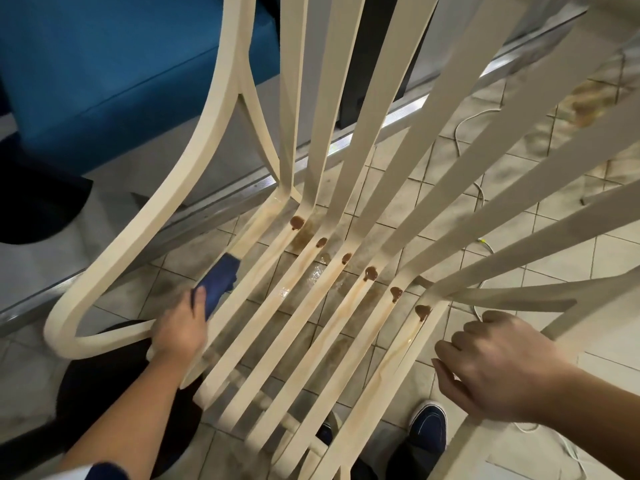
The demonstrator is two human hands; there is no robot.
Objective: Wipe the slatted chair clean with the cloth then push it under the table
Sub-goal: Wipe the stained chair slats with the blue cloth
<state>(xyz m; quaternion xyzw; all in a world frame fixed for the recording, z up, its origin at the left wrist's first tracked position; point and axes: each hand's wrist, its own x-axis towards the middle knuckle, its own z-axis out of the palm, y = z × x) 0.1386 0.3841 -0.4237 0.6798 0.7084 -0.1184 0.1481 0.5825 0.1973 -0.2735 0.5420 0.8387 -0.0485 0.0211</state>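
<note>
The cream slatted chair (277, 327) fills the view, its seat slats running from near me up into the back slats. Brown blobs (370, 273) sit in a row where seat meets back, with brownish smears trailing down the slats. My left hand (180, 327) grips a dark blue cloth (220, 280) and presses it on the leftmost seat slat. My right hand (498, 365) rests with curled fingers on the right edge of the seat, by the armrest.
A blue sofa (104, 71) stands at the back left beyond a metal floor rail (346, 140). Tiled floor under the chair shows wet brown stains (304, 237). White cables (471, 123) lie at the right. My blue shoe (427, 427) is below the seat.
</note>
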